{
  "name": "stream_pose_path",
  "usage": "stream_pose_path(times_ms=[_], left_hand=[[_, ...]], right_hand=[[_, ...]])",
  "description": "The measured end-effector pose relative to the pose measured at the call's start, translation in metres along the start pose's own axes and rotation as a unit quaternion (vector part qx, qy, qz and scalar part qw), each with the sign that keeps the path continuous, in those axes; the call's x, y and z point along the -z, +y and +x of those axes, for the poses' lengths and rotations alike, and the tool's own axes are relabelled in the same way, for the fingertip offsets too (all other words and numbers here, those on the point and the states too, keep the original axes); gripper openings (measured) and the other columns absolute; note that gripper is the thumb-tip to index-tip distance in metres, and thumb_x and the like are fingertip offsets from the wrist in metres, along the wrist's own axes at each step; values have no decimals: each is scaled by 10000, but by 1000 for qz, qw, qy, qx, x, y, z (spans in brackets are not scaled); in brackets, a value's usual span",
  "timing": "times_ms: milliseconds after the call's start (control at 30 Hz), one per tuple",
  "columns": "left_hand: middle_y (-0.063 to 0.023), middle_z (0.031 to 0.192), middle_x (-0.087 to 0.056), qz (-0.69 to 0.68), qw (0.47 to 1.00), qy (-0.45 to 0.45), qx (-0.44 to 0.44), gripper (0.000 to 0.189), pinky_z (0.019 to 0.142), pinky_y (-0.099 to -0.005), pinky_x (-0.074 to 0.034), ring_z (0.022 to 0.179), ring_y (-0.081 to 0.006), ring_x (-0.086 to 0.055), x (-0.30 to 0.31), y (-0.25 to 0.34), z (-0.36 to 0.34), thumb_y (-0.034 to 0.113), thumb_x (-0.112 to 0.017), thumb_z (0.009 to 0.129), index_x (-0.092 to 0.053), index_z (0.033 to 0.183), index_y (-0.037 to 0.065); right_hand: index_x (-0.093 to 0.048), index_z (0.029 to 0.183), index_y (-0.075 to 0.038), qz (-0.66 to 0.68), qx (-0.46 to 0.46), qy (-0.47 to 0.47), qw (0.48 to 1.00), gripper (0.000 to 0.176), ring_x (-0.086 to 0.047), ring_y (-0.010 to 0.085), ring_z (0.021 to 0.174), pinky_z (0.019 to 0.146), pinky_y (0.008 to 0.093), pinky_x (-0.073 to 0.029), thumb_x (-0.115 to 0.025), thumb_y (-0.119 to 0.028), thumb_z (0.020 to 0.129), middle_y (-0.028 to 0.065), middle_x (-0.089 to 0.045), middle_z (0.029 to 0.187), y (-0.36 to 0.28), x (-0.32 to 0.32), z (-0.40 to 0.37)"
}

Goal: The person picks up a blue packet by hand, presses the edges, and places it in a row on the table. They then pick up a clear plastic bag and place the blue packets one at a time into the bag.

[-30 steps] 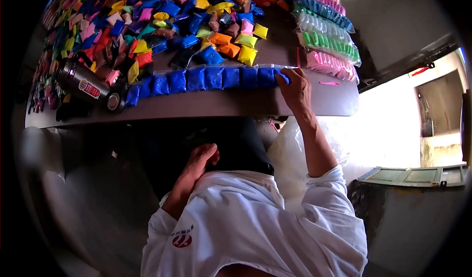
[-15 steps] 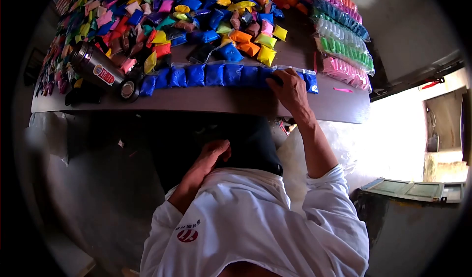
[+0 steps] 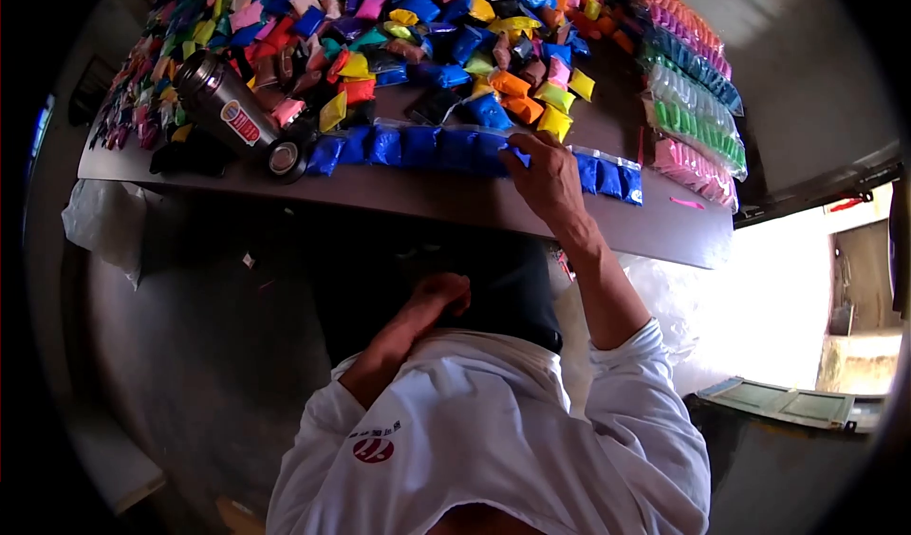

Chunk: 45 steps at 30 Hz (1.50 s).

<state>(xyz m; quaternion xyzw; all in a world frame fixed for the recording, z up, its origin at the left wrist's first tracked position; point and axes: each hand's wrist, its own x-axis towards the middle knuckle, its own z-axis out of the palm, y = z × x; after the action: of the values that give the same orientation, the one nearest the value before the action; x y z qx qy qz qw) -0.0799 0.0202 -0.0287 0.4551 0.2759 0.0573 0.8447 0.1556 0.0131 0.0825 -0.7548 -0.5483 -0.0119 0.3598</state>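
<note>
Your row of blue packets (image 3: 422,146) looks all set out: a long clear-sleeved strip along the near side of the desk (image 3: 380,188), blue packets showing both left and right of your right hand (image 3: 548,179). No gap in the part you can see; the bit under the hand is hidden. Right hand sits over the row, fingers bent, thumb and index nearly closed at its edge; seems to touch it, but you can't tell if it pinches or just presses, view is poor there. Left hand (image 3: 444,293) is below the row, down at your lap, loosely curled, off the desk; can't tell if anything is inside. To the right of the row, slightly beyond it, clear packs lie side by side: pink pack (image 3: 696,169), green pack (image 3: 697,129), more past those. Those look done, as a judgement; the blue row lies apart from them, so it doesn't read as put with them. Beyond the row, a big heap of loose packets (image 3: 365,8) in mixed colors spreads far back, so plenty looks left unsorted. Left of the row: flask (image 3: 228,108), round dark cap (image 3: 285,158) close to the row's end. Pink strip (image 3: 686,203) lies right of the row, near the pink pack.
</note>
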Motion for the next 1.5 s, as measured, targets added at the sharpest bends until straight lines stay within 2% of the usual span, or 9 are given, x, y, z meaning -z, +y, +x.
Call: stream_pose_path(times_ms=[200,433,500,733,900,1133,1267,1367,1500], left_hand=[[-49,709,-577,4,1000,4,28,335,648,-267,-416,664,-151,-510,4,1,-2,383,-601,883,-609,731,85],[-48,704,-577,31,999,-7,-6,373,665,-285,-425,656,-150,-510,6,-2,1,443,-572,885,-606,734,104],[-23,670,-512,39,999,-5,-10,350,628,-273,-372,635,-136,-457,3,3,-4,386,-549,890,-547,721,80],[-18,678,-518,57,998,-21,-25,385,583,-259,-367,613,-114,-450,14,-11,3,430,-533,915,-540,726,95],[-8,671,-524,12,999,-23,-31,405,572,-249,-367,601,-105,-457,16,-14,3,448,-543,914,-549,708,99],[-7,642,-517,7,999,-33,-27,432,571,-245,-378,578,-94,-440,14,-8,1,481,-560,896,-548,692,100],[-13,646,-510,17,999,-30,-29,460,561,-244,-368,574,-100,-427,15,-6,-2,502,-545,895,-533,698,87],[-26,666,-512,12,999,-43,-28,455,572,-254,-369,596,-115,-436,20,-12,3,494,-542,899,-526,712,79],[-33,640,-491,-21,998,-45,-36,451,586,-259,-372,616,-122,-453,19,-13,3,519,-550,883,-536,724,97]], right_hand=[[-678,973,-51,-28,47,-29,998,198,-618,314,814,706,382,-509,-644,-154,808,153,-610,913,2,-23,5],[-678,962,-45,-34,43,-56,997,188,-616,315,830,708,383,-503,-638,-144,807,163,-609,925,-4,-21,11],[-676,963,-42,-27,48,-54,997,189,-616,318,829,707,383,-503,-640,-141,806,163,-609,929,-13,-23,15],[-664,1013,-47,9,106,-41,993,244,-615,339,821,689,396,-503,-661,-122,780,160,-609,957,-48,-50,33],[-667,1040,-113,-22,111,-80,990,267,-613,333,823,691,405,-508,-641,-179,783,148,-602,941,-51,-67,35],[-674,987,-73,-43,110,-88,989,251,-622,330,818,706,404,-504,-673,-172,756,137,-614,915,-60,-78,43],[-662,918,-63,2,171,-46,984,195,-606,356,818,674,428,-504,-638,-170,756,178,-591,944,-82,-95,50],[-651,1006,-72,-7,196,-85,977,257,-606,332,870,717,401,-505,-658,-171,769,156,-588,977,-97,-102,53],[-647,949,-55,-55,145,-114,981,223,-596,338,881,734,402,-500,-651,-197,777,164,-572,975,-97,-112,52]])
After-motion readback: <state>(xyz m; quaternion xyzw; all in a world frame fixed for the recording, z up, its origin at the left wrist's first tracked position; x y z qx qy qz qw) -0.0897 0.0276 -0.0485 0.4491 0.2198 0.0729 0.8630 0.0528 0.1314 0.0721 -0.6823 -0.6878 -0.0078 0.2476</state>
